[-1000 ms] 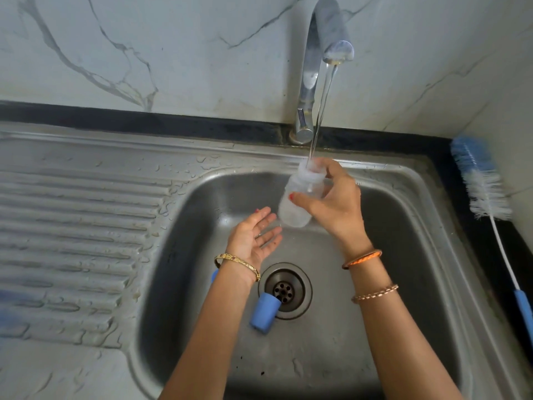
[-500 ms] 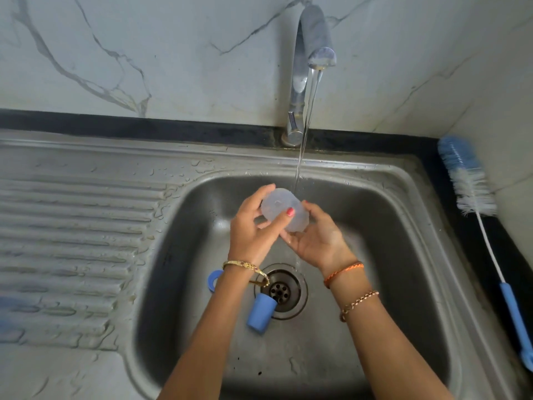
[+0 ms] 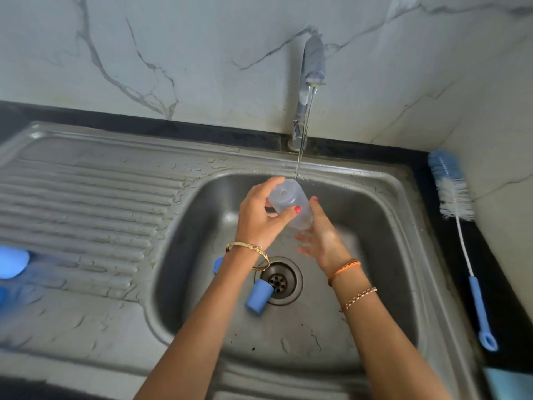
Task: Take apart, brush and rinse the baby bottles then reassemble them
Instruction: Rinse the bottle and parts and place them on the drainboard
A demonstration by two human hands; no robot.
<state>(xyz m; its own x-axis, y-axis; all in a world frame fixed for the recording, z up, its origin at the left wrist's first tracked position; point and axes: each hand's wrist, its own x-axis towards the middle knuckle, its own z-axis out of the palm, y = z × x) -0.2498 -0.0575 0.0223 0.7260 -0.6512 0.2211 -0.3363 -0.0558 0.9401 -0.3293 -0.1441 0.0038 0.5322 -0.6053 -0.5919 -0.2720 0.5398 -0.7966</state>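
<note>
- On the far-left draining board, a blurred blue piece (image 3: 11, 261) lies apart; reassembly seemingly isn't begun.
- The left hand (image 3: 261, 219) grasps the clear bottle (image 3: 291, 203), base towards the camera, beside the tap's stream (image 3: 301, 145) above the sink (image 3: 403, 255): rinsing, I judge.
- A blue cap (image 3: 257, 297) lies by the drain.
- The right hand (image 3: 320, 235) is blurred; fingers look released under the bottle.
- The brush (image 3: 455, 203) rests on the right counter; the basin gives room.
</note>
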